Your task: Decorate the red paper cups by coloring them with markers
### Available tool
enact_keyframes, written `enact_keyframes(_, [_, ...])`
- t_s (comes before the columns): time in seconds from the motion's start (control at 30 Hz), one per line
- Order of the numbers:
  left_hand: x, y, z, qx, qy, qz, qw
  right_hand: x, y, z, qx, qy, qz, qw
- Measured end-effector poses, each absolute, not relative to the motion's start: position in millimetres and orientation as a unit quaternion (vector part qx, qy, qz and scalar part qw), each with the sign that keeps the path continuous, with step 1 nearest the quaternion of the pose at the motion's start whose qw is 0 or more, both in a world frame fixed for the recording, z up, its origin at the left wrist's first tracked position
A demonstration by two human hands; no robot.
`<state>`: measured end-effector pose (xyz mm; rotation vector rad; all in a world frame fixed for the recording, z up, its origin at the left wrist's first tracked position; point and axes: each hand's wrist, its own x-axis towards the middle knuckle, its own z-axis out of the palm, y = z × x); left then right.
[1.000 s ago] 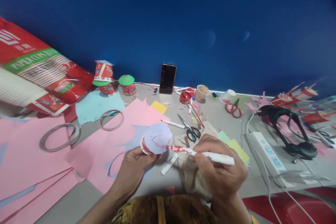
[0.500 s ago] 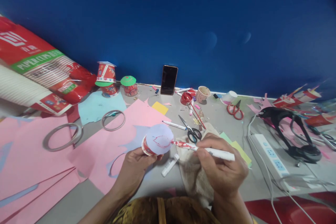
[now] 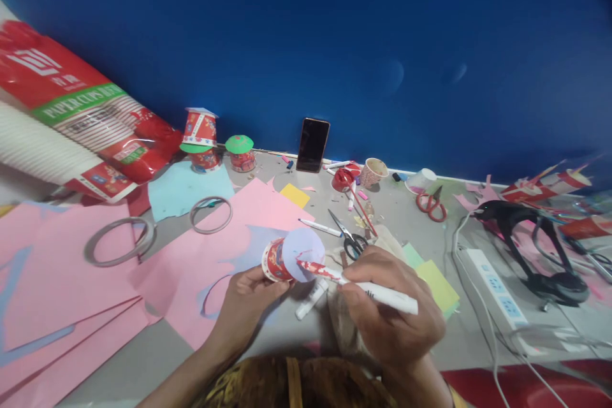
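My left hand (image 3: pixel 251 299) is closed round a small red printed paper cup (image 3: pixel 275 260), which lies tilted on its side. A pale lilac paper disc (image 3: pixel 306 247) covers the cup's end facing right, with red lines drawn on it. My right hand (image 3: pixel 392 306) grips a white marker (image 3: pixel 389 296) with a red-stained front end, like a pen. Its tip touches or nearly touches the disc; I cannot tell which. A white cap (image 3: pixel 312 299) lies just below the disc. Black-handled scissors (image 3: pixel 352 243) and a slim pen (image 3: pixel 319 227) rest beyond the right hand.
Pink paper sheets (image 3: pixel 71 268) and two tape rolls (image 3: pixel 211 215) spread over the left side. Decorated cups (image 3: pixel 240 156), a phone (image 3: pixel 313 145) and red-handled scissors (image 3: pixel 431 205) stand or lie along the back. A power strip (image 3: pixel 495 293) and black headset-like frame (image 3: pixel 557 287) are at right.
The cup has turned in my left hand, so its printed side shows more and the disc faces further right. The marker tip has shifted left, onto or over the disc.
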<state>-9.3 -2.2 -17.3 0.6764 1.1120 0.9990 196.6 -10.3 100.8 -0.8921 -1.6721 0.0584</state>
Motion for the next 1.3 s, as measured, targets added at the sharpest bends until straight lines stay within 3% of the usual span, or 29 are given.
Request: enact_keyframes(1.3, [-6.1, -0.4, -11.3, 0.325, 0.49, 0.44, 0.679, 204.5, -15.1, 96.8, -0.408, -0.717, 0.023, 0.565])
